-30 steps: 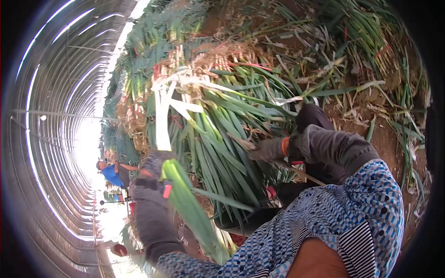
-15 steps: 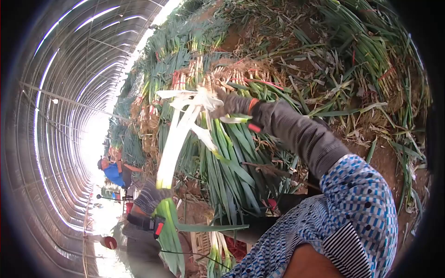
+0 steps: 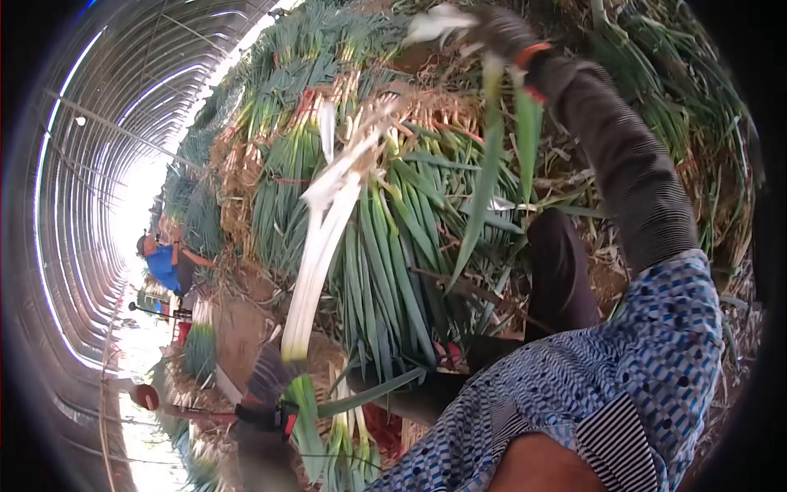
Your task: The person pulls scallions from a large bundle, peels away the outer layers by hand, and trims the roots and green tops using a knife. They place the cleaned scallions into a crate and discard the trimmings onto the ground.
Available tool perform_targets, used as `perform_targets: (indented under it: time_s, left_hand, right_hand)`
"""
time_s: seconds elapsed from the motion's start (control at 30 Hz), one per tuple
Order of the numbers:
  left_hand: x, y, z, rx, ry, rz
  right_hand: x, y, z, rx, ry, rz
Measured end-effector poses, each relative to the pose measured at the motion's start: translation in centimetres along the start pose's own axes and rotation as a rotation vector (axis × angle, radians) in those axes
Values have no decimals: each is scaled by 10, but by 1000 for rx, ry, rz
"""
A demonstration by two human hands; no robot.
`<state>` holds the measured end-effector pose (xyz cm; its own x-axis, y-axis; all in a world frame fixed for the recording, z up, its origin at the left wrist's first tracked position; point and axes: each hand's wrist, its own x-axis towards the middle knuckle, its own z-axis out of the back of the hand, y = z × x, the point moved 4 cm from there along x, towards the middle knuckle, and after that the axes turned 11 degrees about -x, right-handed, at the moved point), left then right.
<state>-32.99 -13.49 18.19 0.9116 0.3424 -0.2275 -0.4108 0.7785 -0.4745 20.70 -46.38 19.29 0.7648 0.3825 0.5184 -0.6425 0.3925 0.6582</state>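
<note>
My left hand (image 3: 277, 371), gloved in striped grey, is closed around green onion stalks (image 3: 318, 262) at the lower left. Their long white shanks slant up to the right and the green leaves hang below my fist. At the top, my gloved right hand (image 3: 502, 31) is closed on stripped outer leaves (image 3: 443, 23), apart from the stalks. Their white end sticks out to the left, while green blades trail below; motion blurs both. Beneath and behind the held stalks lies a pile of green onions (image 3: 389, 271), roots toward the top.
Tied green onion bundles (image 3: 287, 156) stretch toward the back. Leaf scraps and more bundles (image 3: 656, 107) lie at the right. My dark-trousered knee (image 3: 557, 262) is beside the pile. A person in blue (image 3: 162, 266) works farther off at the left, under the tunnel roof (image 3: 74, 205).
My right hand has moved from the stalks' top up and to the right, carrying outer leaves away. The white shanks now show more bare. My left hand has kept its hold.
</note>
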Motion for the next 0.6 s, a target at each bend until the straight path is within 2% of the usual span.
perform_targets:
  time_s: [0.03,0.13,0.17,0.23,0.27,0.3,0.37,0.4,0.43,0.47,0.5,0.53,0.6]
  left_hand:
    - [0,41,-7,-20,-59,15]
    - [4,24,-17,24,35,261]
    - [10,33,-21,-6,5,206]
    - [21,36,-27,-174,-25,76]
    - [27,30,-28,-310,-30,3]
    - [33,27,-28,-197,-15,-15]
    - [37,23,-27,-102,-36,-25]
    - [38,19,-27,-53,-43,-26]
    - [39,13,-28,29,-28,-18]
    - [41,6,-28,110,-12,-6]
    - [41,2,-28,192,1,6]
    - [41,3,-31,206,-4,-29]
    - [39,10,-36,233,-12,-91]
  right_hand:
    - [-6,-21,26,1,28,-124]
    - [-26,-77,68,-792,222,-221]
    - [-33,-90,66,-1060,354,-213]
    - [-42,-84,40,-1479,606,-1]
    - [-41,-62,19,-1505,592,142]
    - [-58,14,2,-876,388,-34]
    - [-71,56,-60,-246,119,397]
    - [-89,101,-72,-92,205,399]
    - [-94,123,-95,-19,149,480]
    - [-104,148,-103,94,308,352]
    - [-106,156,-121,274,339,343]
    - [-105,167,-131,303,538,458]
    - [-116,158,-153,-328,596,537]
